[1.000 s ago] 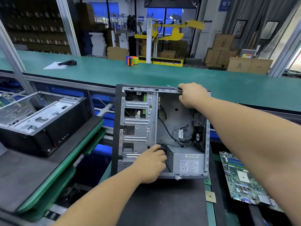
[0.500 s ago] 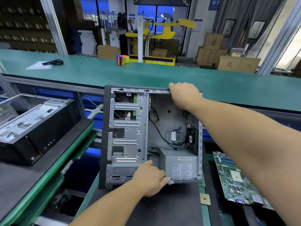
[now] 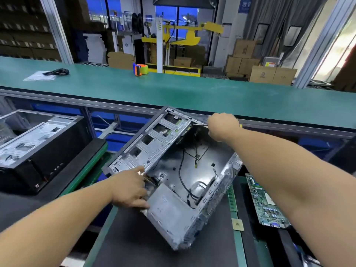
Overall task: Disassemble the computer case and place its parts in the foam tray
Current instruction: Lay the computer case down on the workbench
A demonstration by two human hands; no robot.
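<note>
The open grey computer case (image 3: 154, 149) is tipped and turned at an angle over a black foam mat (image 3: 134, 243). Inside it are loose black cables and a grey power supply (image 3: 169, 207) at the near corner. My left hand (image 3: 131, 189) grips the case's near edge beside the power supply, thumb on the drive cage. My right hand (image 3: 221, 126) grips the far rim, fist closed, with a screwdriver (image 3: 199, 123) held in the same fist; its yellow handle end shows at the right.
A green motherboard (image 3: 267, 203), a memory stick (image 3: 232, 197) and a small square chip (image 3: 237, 224) lie to the right. A second open case (image 3: 38, 143) stands on the left. A long green bench (image 3: 192, 93) behind carries a tape dispenser (image 3: 140, 69).
The case stood upright and square to me; now it is tipped back and rotated clockwise. My left hand moved from inside the case to its near edge. The right hand kept its hold on the rim.
</note>
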